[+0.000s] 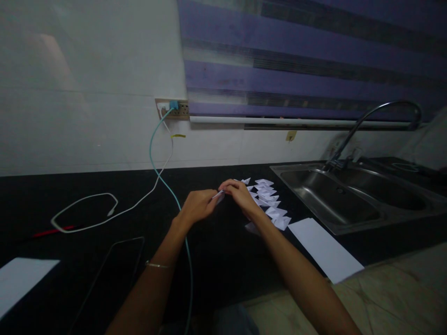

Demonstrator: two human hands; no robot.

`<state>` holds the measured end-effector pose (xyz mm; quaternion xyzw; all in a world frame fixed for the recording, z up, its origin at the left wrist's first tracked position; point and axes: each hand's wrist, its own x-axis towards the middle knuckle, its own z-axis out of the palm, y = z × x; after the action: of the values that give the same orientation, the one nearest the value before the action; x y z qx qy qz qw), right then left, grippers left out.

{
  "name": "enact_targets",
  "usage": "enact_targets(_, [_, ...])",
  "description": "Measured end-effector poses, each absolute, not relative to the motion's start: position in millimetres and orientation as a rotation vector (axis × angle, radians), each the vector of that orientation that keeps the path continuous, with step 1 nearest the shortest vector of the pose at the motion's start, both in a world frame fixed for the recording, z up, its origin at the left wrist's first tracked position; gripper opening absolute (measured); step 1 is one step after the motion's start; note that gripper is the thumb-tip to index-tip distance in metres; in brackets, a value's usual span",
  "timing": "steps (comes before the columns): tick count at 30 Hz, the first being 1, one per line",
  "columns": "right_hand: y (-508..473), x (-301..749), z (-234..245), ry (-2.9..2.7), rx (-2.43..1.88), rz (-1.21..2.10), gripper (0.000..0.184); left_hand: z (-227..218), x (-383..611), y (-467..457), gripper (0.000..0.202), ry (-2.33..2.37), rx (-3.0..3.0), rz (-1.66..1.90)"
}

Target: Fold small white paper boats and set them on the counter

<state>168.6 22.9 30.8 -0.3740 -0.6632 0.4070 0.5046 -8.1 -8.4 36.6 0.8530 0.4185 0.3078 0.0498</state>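
Between my two hands, above the black counter (pixel 223 260), is a small piece of folded white paper (pixel 219 196). My left hand (pixel 198 204) grips it from the left, thumb and fingers pressed together. From the right, the fingers of my right hand (pixel 240 195) pinch its upper end. My fingers cover most of the paper, so its full shape is hidden. Just beyond and right of my right hand lie several folded white paper boats (pixel 268 195) in rows. A stack of flat white paper (pixel 324 249) rests to the right of my right forearm.
A steel sink (pixel 335 225) with a curved faucet (pixel 370 114) stands at the right. A teal cable (pixel 166 184) and a white cable (pixel 139 202) run from the wall socket (pixel 179 110). Left lie a phone (pixel 111 267), a red pen-like item (pixel 52 231) and white paper (pixel 24 279).
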Motion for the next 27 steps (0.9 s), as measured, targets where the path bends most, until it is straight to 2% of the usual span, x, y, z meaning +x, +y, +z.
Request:
enact_targets(10, [12,179,47,-1.761,-0.7,0.882,0.019,39,-12,-10,0.036,1.13,2.297,1.069])
enact_targets(17, [13,177,46,-1.644,-0.708,0.905,0.016,39,-11,-7,0.036,1.064,2.16,1.08])
enact_targets(27, [10,175,46,-1.758,-0.773,0.968,0.024,34,-10,-5,0.041,0.959,1.884,1.106])
